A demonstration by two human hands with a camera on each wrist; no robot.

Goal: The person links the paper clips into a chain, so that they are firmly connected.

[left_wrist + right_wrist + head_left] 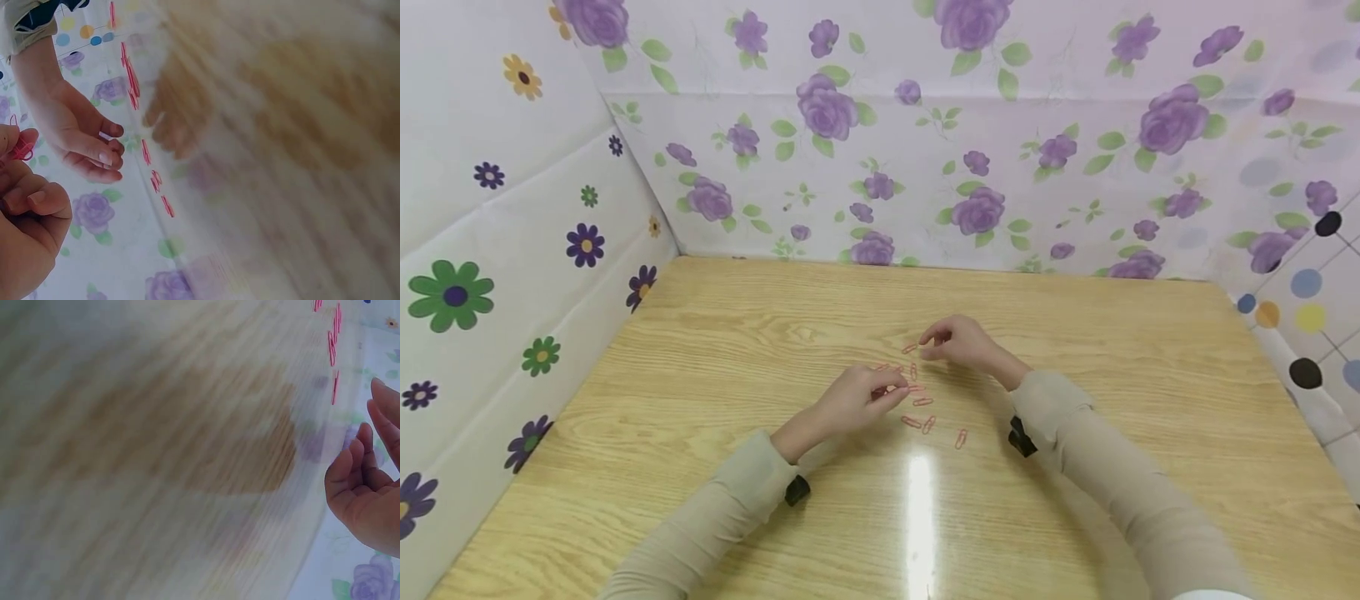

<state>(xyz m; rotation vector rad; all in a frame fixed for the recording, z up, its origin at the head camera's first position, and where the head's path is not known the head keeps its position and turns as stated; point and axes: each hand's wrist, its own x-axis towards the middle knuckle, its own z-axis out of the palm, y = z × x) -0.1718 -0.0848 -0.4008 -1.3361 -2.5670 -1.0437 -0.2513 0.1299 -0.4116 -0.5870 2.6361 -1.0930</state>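
Pink-red paper clips (pixel 922 402) lie scattered on the wooden table between the two hands. My left hand (pixel 859 398) is low over the left side of this scatter. In the left wrist view, its thumb and fingertips pinch a small bunch of red paper clips (pixel 24 149); the fingers partly hide it. Beyond the scatter, my right hand (pixel 964 343) hovers with loosely bent fingers, its tips beside a single clip (pixel 910 348). The right wrist view shows the right hand (pixel 369 481) with thumb and fingers apart and nothing between them.
The wooden table (pixel 737 333) reaches back to a wall sheet with purple flowers (pixel 827 108). Another flowered sheet (pixel 490 250) stands along the left, and a dotted one (pixel 1307 325) along the right. One clip (pixel 961 438) lies apart, nearer the front. Light glares off the tabletop.
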